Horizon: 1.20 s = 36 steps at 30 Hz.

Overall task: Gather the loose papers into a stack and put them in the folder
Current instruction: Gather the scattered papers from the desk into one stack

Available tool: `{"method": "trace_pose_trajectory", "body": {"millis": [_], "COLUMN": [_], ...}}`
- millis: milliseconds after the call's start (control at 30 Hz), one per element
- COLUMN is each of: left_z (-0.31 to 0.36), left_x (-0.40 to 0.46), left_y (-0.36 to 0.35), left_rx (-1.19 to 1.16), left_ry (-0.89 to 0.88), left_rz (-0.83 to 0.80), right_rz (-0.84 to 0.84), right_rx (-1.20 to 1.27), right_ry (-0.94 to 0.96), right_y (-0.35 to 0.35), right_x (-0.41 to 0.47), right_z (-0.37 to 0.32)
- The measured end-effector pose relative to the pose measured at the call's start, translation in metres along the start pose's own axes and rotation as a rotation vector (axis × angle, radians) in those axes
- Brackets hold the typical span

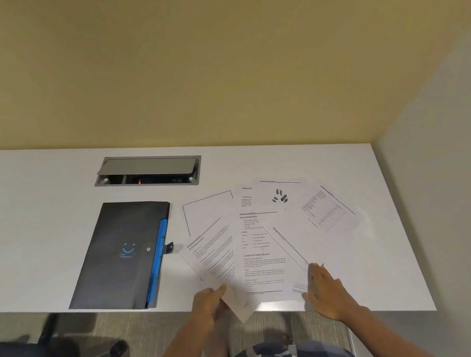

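- We saw the papers (263, 243) fanned out, overlapping, on the desk (42, 231), just right of the shut folder (122, 254).
- Left hand (209, 301) pinched one sheet's near corner (overhanging the edge).
- Right hand (326, 288) lay flat, fingers spread, on the rightmost sheets.

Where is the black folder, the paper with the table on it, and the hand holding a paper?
black folder (118, 252): head view, middle of its front cover.
paper with the table (325, 210): head view, on the printed grid.
left hand (206, 303): head view, back of the hand.
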<state>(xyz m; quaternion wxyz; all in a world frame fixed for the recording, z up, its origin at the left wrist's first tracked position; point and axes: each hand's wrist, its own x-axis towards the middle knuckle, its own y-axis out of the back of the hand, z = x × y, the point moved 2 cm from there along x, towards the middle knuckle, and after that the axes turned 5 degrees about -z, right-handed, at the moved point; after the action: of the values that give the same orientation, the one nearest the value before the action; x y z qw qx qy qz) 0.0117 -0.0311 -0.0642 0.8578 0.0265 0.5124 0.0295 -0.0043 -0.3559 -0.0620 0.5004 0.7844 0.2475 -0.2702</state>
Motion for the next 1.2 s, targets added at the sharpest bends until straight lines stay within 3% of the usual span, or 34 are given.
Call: {"method": "trace_pose_trajectory", "body": {"millis": [167, 400, 600, 767, 1200], "left_z": [0.019, 0.036, 0.036, 0.026, 0.004], "left_x": [0.003, -0.005, -0.005, -0.012, -0.047], "left_y": [0.002, 0.031, 0.068, 0.093, 0.101], "left_rx": [0.034, 0.377, 0.506, 0.551, 0.449], "left_ry": [-0.166, -0.403, -0.562, -0.516, -0.347], "left_rz": [0.153, 0.474, 0.656, 0.722, 0.849], "right_rz": [-0.013, -0.001, 0.202, 0.366, 0.375], "right_rx": [-0.021, -0.004, 0.189, 0.473, 0.519], "right_ry": [-0.015, -0.007, -0.160, -0.323, -0.448], "right_y": [0.000, 0.007, 0.040, 0.086, 0.156], "right_x": [-0.008, -0.008, -0.002, 0.010, 0.060], "right_z": [0.001, 0.000, 0.005, 0.025, 0.071]}}
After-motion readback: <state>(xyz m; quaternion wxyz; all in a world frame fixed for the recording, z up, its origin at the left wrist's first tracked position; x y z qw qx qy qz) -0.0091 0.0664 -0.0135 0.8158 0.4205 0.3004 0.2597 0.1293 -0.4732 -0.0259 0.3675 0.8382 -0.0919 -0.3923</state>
